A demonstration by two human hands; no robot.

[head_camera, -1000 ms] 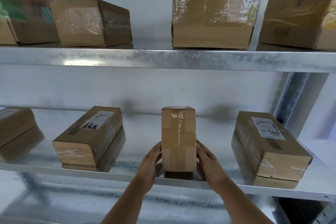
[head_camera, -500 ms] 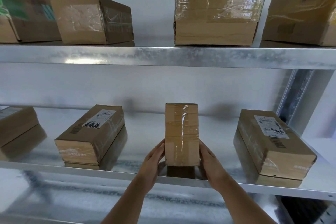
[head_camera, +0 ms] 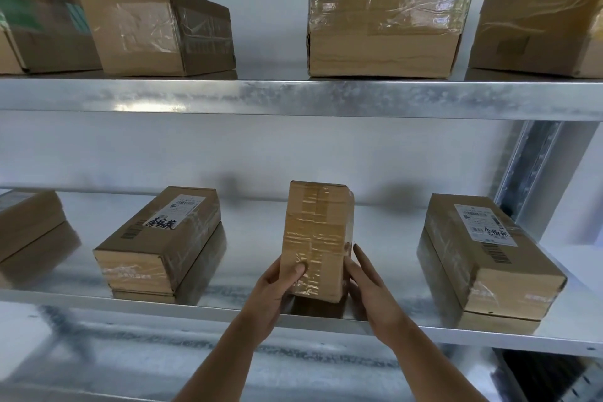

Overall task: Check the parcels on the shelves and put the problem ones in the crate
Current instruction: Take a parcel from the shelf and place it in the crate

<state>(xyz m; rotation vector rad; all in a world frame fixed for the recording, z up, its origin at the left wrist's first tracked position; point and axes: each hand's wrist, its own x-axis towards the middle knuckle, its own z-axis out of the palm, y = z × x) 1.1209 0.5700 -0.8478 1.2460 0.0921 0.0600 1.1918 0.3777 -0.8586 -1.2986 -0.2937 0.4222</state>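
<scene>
Plain taped parcel (head_camera: pixel 318 238) upright at front of lower metal shelf (head_camera: pixel 228 300), no label showing, gripped by left hand (head_camera: pixel 277 284) with thumb pressed on its front, right hand (head_camera: pixel 368 281) flat-fingered against its right side, labelled parcels left (head_camera: pixel 156 238) and right (head_camera: pixel 483 258) bearing barcodes and handwritten black characters, not legible.

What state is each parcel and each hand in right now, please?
Middle parcel: upright, taped, tilted, gripped at both sides.
Left hand: grips the parcel, thumb on its front.
Right hand: fingers straight against the parcel's side.
Left labelled parcel: lying flat, label up.
Right labelled parcel: lying flat, label up.
Upper-shelf parcels: resting, taped.
</scene>
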